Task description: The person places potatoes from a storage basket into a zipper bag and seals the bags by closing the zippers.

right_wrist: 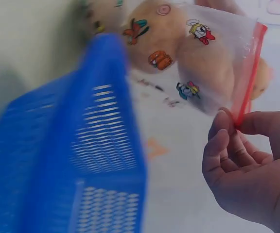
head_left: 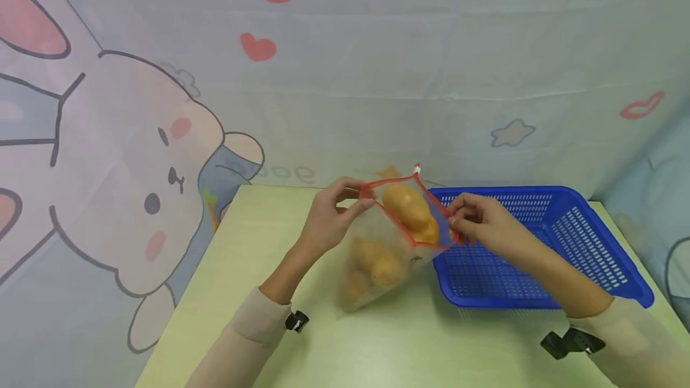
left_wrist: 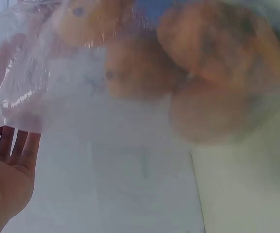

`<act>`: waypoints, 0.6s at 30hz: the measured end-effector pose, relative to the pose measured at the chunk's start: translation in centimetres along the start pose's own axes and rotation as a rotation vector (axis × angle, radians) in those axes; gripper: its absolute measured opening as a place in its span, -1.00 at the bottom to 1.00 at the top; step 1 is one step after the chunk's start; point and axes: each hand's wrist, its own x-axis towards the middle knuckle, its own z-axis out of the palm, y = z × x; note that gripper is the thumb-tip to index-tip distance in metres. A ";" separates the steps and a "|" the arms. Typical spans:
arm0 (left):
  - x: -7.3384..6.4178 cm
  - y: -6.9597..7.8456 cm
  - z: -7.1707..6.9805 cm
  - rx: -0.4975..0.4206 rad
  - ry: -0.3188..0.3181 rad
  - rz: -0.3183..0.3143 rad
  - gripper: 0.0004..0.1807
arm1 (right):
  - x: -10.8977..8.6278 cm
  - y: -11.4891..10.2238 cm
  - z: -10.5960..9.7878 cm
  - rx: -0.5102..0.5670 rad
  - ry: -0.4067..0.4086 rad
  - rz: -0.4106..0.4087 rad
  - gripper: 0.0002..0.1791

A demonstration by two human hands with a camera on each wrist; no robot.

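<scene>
A clear zip bag (head_left: 377, 229) with a red-edged mouth holds several potatoes (head_left: 406, 205). Its mouth gapes upward, and a white slider (head_left: 417, 170) sits at the far side of the red rim. My left hand (head_left: 334, 211) pinches the left corner of the mouth between thumb and fingers. At the opposite corner, my right hand (head_left: 480, 220) pinches the red strip; the right wrist view shows thumb and fingertips meeting there. Cartoon figures are printed on the bag's side (right_wrist: 205, 63). Through the film in the left wrist view, potatoes (left_wrist: 222, 43) look hazy.
A blue plastic basket (head_left: 501, 303) with slotted walls stands on the right of the pale table (head_left: 269, 220), partly under my right forearm. Behind the table hangs a printed cloth (head_left: 377, 76) with hearts and a large cartoon rabbit. Dark wrist cameras (head_left: 572, 343) sit on both sleeves.
</scene>
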 end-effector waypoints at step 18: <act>-1.7 -0.4 -2.6 -0.090 0.082 0.016 -0.77 | 2.2 -5.8 1.0 -0.015 0.059 -0.021 -0.80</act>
